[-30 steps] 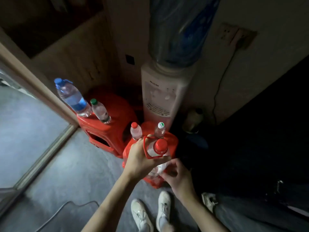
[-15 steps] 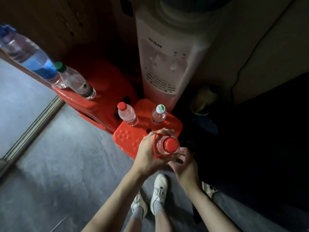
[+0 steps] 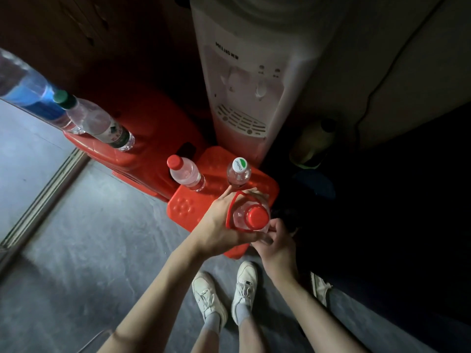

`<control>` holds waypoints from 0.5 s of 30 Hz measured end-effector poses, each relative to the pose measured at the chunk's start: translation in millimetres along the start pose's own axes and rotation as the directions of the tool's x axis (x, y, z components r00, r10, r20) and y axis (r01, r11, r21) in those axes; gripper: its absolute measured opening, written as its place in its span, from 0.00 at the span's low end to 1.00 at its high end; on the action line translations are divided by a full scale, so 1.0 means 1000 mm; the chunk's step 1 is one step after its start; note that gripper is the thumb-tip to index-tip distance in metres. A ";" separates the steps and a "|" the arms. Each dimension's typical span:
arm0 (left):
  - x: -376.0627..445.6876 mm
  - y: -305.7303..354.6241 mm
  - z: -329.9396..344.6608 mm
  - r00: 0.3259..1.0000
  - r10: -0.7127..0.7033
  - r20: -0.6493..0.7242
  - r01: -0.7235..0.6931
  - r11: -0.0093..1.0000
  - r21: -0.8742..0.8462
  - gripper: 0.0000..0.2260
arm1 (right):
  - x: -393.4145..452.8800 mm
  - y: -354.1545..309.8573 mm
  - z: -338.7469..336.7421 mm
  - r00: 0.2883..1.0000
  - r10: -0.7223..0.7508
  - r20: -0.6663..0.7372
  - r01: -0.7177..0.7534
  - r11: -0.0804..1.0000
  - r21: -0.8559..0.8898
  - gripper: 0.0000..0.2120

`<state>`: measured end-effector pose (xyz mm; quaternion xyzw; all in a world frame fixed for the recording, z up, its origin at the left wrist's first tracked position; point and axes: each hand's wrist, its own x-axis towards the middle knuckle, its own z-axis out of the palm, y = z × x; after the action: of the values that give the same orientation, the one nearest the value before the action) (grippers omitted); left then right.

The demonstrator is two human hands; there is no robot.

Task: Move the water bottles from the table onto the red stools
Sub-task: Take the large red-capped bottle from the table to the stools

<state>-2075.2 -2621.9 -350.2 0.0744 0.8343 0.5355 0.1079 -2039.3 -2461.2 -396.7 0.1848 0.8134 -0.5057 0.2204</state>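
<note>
A large clear bottle with a red cap and red carry handle [image 3: 251,217] is over the near edge of the low red stool [image 3: 187,208]. My left hand [image 3: 221,226] grips its side and handle. My right hand [image 3: 274,242] holds it from the lower right, fingers curled against it. Two small bottles stand on the same stool: a red-capped one [image 3: 185,173] and a white-and-green-capped one [image 3: 239,171]. On the taller red stool [image 3: 153,133] at the left stand a green-capped bottle [image 3: 98,122] and a big blue-labelled bottle [image 3: 28,91].
A white water dispenser [image 3: 251,80] stands right behind the low stool. A yellowish container [image 3: 312,141] sits in the dark to its right. My two white shoes [image 3: 225,289] are on the grey floor below my hands. A door threshold [image 3: 43,200] runs along the left.
The view has closed in and tilted down onto the stools. Both hands have kept hold of the red-capped bottle, which now sits lower, over the low stool's near edge.
</note>
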 end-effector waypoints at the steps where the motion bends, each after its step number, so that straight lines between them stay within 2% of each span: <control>1: 0.001 -0.001 -0.002 1.000 0.009 0.010 -0.009 1.000 0.010 0.26 | 0.001 0.000 0.001 1.000 0.000 0.001 0.000 1.000 -0.008 0.15; 6: 0.001 -0.007 -0.007 0.999 -0.007 0.044 0.005 0.999 0.038 0.28 | 0.003 0.005 0.007 1.000 -0.004 -0.028 0.004 1.000 -0.020 0.15; 13: -0.007 -0.013 -0.010 1.000 -0.008 -0.001 0.008 0.996 0.090 0.29 | 0.001 0.011 0.010 0.999 -0.037 -0.039 0.036 0.999 -0.034 0.14; 15: -0.011 -0.015 -0.010 1.000 -0.009 -0.025 0.012 0.993 0.115 0.32 | -0.002 0.008 0.009 1.000 -0.026 -0.015 0.025 0.998 -0.056 0.16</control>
<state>-2067.1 -2639.7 -358.3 0.0693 0.8656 0.4866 0.0960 -2032.1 -2465.7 -405.5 0.1722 0.8311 -0.4842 0.2125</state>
